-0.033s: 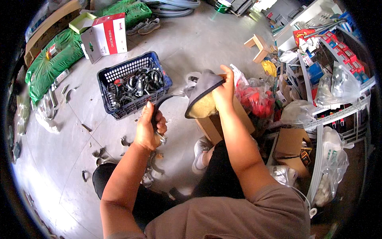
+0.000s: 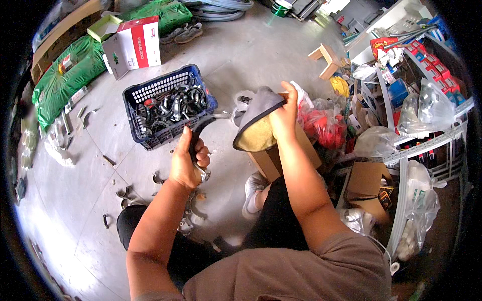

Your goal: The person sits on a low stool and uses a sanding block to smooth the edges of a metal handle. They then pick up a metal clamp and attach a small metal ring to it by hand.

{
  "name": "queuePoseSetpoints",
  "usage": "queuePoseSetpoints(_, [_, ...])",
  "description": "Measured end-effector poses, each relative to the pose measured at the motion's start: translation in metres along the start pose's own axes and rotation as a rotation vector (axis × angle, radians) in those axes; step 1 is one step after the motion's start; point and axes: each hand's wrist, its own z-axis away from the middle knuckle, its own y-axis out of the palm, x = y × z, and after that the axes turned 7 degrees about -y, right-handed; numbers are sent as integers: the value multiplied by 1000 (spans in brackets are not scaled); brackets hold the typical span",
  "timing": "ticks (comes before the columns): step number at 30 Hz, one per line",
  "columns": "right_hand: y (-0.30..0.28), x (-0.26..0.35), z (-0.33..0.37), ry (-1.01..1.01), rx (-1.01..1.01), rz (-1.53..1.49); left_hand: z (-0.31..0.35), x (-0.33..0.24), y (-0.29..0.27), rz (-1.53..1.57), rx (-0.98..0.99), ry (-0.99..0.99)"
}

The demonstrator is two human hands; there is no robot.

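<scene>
My left hand (image 2: 187,163) is closed around a curved black clamp piece (image 2: 200,131) with shiny metal on it, its free end arching up to the right. A short metal end shows below the fist. My right hand (image 2: 284,120), to the right, pinches the rim of a cap-like cloth (image 2: 257,131), grey outside, yellowish inside, with a dark edge. The cloth hangs apart from the clamp piece or just behind its tip; I cannot tell which. Ahead of my left hand stands a dark blue plastic basket (image 2: 173,131) holding many black and metal clamps (image 2: 175,105).
Loose curved clamp pieces (image 2: 124,192) lie on the floor by my left knee. An open cardboard box (image 2: 266,163) stands beyond my shoe (image 2: 252,190). Cluttered metal shelving (image 2: 401,185) with bags and boxes fills the right. Green sacks (image 2: 68,80) and a white-red carton (image 2: 138,45) sit far left.
The clamp piece in my left hand has turned slightly, showing more of its black face. My right hand and the cloth have shifted a little. The basket stays put.
</scene>
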Motion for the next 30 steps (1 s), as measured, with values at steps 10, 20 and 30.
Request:
queuePoseSetpoints(10, [40,66,63,-7,677,109,-3,0,-1,50,45,-149])
queuePoseSetpoints(20, [58,35,65,-145,396,270,-2,11,10,-111,-24,-38])
queuePoseSetpoints(30, [31,8,45,-414,764,-282,-20,15,-41,1,-363,11])
